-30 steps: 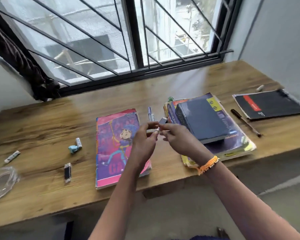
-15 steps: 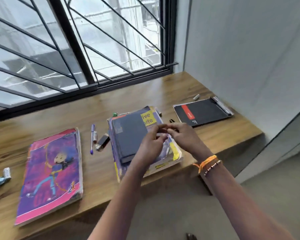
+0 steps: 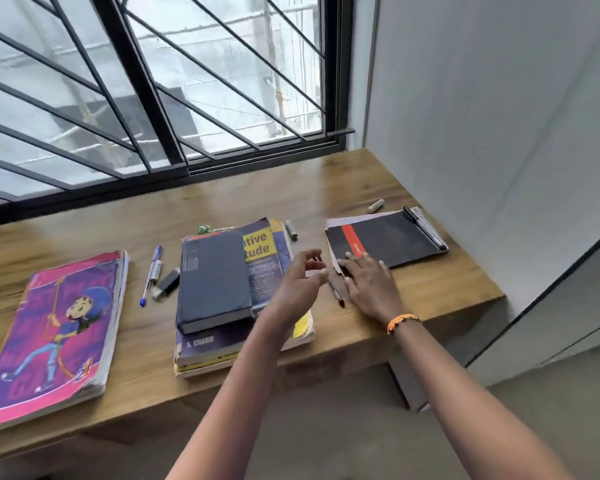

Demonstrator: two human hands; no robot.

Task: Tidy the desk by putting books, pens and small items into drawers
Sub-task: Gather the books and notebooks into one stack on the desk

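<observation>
My right hand [image 3: 369, 287] lies flat on the wooden desk [image 3: 430, 292], fingers spread, touching the near corner of a black notebook with a red stripe [image 3: 392, 242]. A dark pen [image 3: 335, 292] lies on the desk just left of that hand. My left hand [image 3: 300, 284] hovers open above the right edge of a stack of books [image 3: 243, 296], holding nothing. The stack is topped by a dark blue book [image 3: 212, 280]. A pink and purple cartoon book [image 3: 54, 334] lies at the left.
A blue pen [image 3: 151, 275] and a black USB stick [image 3: 167, 285] lie between the two book piles. A marker [image 3: 291, 230] and a small battery [image 3: 376, 205] rest farther back. A grey wall bounds the desk's right end; a barred window runs behind.
The view has swung right. My hands were together above the book stack; now they are apart, the right one down on the desk by the black notebook, the left open in the air.
</observation>
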